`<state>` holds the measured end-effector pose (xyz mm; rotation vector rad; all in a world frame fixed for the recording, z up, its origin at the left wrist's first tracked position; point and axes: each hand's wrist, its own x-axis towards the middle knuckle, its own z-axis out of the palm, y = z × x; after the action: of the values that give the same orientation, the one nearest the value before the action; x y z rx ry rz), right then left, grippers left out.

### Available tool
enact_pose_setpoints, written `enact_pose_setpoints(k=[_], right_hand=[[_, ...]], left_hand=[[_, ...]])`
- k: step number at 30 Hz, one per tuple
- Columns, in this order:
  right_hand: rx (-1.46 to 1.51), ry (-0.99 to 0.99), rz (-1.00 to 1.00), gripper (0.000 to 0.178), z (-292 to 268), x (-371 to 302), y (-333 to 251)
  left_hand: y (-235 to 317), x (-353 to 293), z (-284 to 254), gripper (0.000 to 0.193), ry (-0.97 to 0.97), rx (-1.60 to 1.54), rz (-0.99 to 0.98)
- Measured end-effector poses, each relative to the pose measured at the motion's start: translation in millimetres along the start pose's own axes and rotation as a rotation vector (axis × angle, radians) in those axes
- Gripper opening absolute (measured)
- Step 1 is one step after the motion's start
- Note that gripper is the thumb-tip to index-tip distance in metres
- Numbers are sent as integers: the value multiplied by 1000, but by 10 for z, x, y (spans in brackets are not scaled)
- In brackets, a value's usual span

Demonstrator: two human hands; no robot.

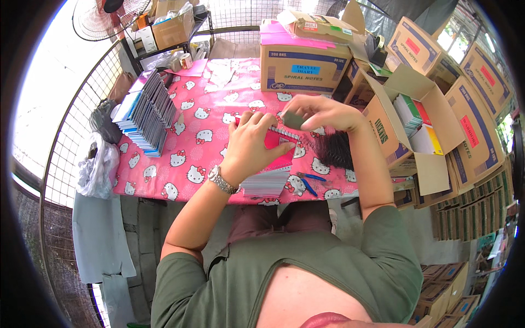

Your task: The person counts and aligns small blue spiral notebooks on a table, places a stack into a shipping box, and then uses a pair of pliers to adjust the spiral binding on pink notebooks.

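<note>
A red-covered spiral notebook (281,156) rests on top of a stack of notebooks (266,183) near the table's front edge. My left hand (250,139) grips it, fingers bent over its far left part and thumb stretched across the cover. White coil binding (287,133) shows along its far side. Just beyond that coil, my right hand (322,113) is raised with its fingers curled. A small grey-green patch shows at its fingertips, too unclear to name. Blue-handled pliers (310,183) lie right of the stack. Beside them is a bundle of thin black coils or wires (334,150).
A tall pile of notebooks (145,115) stands on the left of the pink patterned table cover (188,158). A closed carton (303,68) sits at the back. To the right, an open carton (391,120) holds notebooks, with more cartons (473,128) stacked behind. A plastic bag (98,167) hangs at the left edge.
</note>
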<state>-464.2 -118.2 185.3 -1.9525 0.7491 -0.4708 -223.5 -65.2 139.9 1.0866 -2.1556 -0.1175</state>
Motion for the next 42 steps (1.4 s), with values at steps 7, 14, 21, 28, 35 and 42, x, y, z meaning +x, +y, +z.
enact_pose_setpoints(k=[7, 14, 21, 28, 35, 42], right_hand=[[218, -71, -54, 54, 3, 129, 47], [333, -143, -61, 49, 44, 371, 169], [223, -131, -36, 47, 2, 422, 127], [146, -148, 196, 40, 82, 539, 363], [-550, 428, 396, 62, 1026, 130, 2820], [-836, 716, 416, 71, 2103, -800, 2661]], left_hand=[[-144, -8, -48, 40, 18, -204, -5], [-437, -38, -203, 30, -169, -348, -14], [-452, 29, -193, 30, -189, -474, -39], [-471, -4, -260, 30, -248, -486, -196], [-435, -49, -134, 22, -18, -567, -276], [-459, -288, -48, 20, 100, -451, -369]])
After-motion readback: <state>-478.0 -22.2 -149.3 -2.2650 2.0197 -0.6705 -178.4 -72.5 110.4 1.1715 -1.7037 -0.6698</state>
